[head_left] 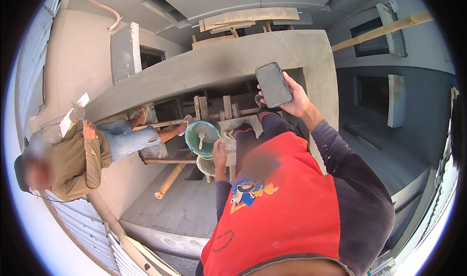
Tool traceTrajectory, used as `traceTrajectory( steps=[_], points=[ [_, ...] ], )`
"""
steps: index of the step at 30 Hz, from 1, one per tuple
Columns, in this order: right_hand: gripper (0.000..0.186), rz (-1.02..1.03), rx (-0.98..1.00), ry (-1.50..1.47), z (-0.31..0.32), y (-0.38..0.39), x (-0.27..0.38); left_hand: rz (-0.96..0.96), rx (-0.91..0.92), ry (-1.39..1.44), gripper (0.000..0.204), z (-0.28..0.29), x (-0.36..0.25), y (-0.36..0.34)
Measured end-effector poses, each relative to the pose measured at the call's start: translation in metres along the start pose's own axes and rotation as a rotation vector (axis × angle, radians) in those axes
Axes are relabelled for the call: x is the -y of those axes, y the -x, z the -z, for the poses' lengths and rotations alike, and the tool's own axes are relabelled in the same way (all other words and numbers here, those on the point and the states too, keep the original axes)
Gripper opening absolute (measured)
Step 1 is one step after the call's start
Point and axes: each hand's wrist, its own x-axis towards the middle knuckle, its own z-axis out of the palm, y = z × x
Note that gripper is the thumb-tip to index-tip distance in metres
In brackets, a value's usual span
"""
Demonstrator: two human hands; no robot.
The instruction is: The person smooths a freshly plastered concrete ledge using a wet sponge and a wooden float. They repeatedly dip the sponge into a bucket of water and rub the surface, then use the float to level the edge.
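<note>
My right hand (295, 97) is closed on a dark phone (273, 83), held up in front of the grey plastered ledge (204, 62). Lower and to the left, my left hand (219, 154) grips the thin yellow handle of a teal bucket (192, 144). Inside the bucket lies a paintbrush (201, 137) with a pale handle. Another pale bucket (205, 168) sits below it, partly hidden. My feet, in dark socks, are on the narrow plank staging beside the buckets.
A co-worker (73, 164) on the left holds a plastering board (68, 122) at the wall. Wooden battens (227, 108), a bamboo pole (170, 178) and lower concrete floor (160, 217) show under the staging. Another bamboo pole (384, 31) crosses at upper right. Corrugated sheets edge the left.
</note>
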Motion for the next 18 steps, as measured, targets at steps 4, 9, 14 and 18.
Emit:
traceTrajectory(
  steps=[4, 9, 14, 18],
  points=[
    [0.056, -0.062, -0.016, 0.079, 0.01, -0.002, 0.004, 0.033, -0.012, 0.027, 0.039, -0.012, 0.016, -0.007],
    [0.052, -0.037, -0.171, 0.479, 0.018, 0.0, 0.009, 0.209, 0.005, 0.076, 0.046, -0.019, 0.059, -0.014],
    [0.052, -0.004, -0.225, 0.571, 0.029, -0.005, 0.02, 0.289, 0.04, 0.155, 0.048, -0.026, 0.082, -0.009],
    [0.053, 0.032, -0.258, 0.646, 0.03, -0.009, 0.03, 0.277, 0.031, 0.174, 0.041, -0.031, 0.081, -0.004]
  ],
)
